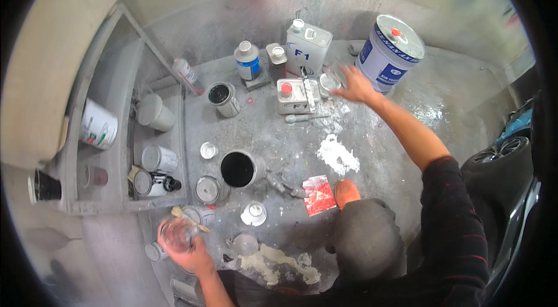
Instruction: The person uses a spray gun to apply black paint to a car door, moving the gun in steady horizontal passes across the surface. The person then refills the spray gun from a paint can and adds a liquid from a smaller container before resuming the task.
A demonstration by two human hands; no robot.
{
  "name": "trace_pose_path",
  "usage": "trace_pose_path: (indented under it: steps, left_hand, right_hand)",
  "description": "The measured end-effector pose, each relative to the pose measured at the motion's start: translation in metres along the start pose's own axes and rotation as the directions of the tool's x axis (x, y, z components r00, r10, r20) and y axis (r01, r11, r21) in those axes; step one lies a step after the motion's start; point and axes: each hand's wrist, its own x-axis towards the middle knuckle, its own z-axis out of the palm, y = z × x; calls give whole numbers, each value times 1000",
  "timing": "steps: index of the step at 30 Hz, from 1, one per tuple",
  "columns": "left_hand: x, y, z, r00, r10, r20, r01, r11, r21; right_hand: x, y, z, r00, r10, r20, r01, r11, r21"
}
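My left hand (189,249) is closed around a clear plastic cup (177,234) at the lower left. A small yellowish stick or brush (195,221) lies across the cup's far side; whether the hand grips it too is unclear. My right hand (356,85) reaches out at the far middle, fingers apart. Beside its fingertips stands a small clear round container (330,82); contact is hard to make out. Left of that container is a low metal can with a red cap (293,101), and a black-and-white strip (307,87) rests on it.
A tall rectangular can (308,48) and a large white-and-blue bucket (390,54) stand by the wall. An open can of black paint (239,169) sits mid-floor. A shelf (157,205) with several cans is at left. White spilled material (337,155) and a red-white sheet (319,195) lie near my foot.
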Motion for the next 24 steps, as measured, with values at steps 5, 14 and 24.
trace_pose_path:
  steps: [5,14,24]
  left_hand:
    - [-30,21,6,987,110,-120,-85,978,193]
    - [-125,60,36,993,-100,63,70,927,368]
    - [-128,69,101,941,-106,322,42,979,200]
  right_hand:
    - [173,2,5,986,-65,-153,34,980,-198]
    - [247,54,18,1000,1,8,-2,984,178]
    - [161,40,-93,923,57,-381,-42,998,48]
